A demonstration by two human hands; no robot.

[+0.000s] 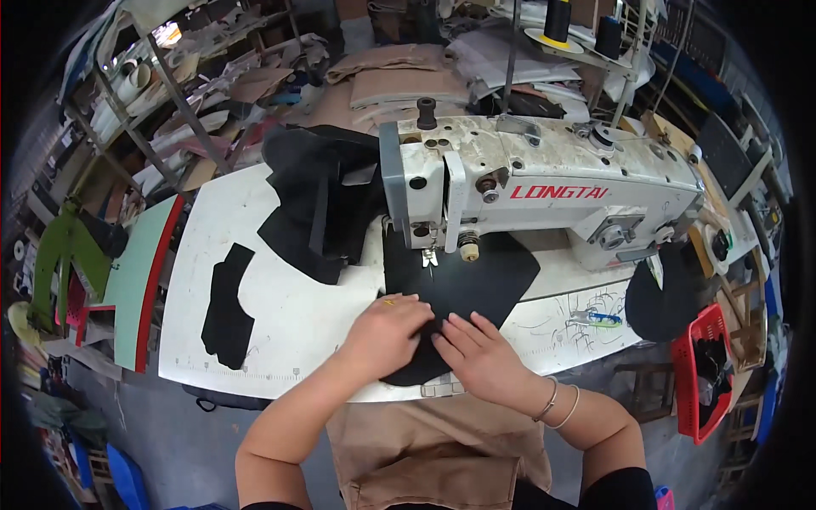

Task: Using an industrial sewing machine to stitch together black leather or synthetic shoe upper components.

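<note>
1. One flat black fabric panel (480, 276): on white surface (297, 319), partly beneath one white metal sewing machine (544, 183), hands' 1 o'clock.
2. Left hand (393, 329): on panel, fingers bunched; whether its grip pinches, cannot tell.
3. Right hand (484, 354): on panel, grip lightly spread.
4. One stepped-edge black fabric strip (227, 308): 9 o'clock.
5. One blue-handled cutter (605, 320): 3 o'clock.

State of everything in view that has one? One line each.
Left hand: resting on black fabric
Right hand: fingers extended, on same fabric
Black fabric: spread out, partly under machine head
Presser foot: raised or lowered, can't tell
Narrow black piece: lying flat
Snips: lying on table
Red basket: holding dark items
</note>
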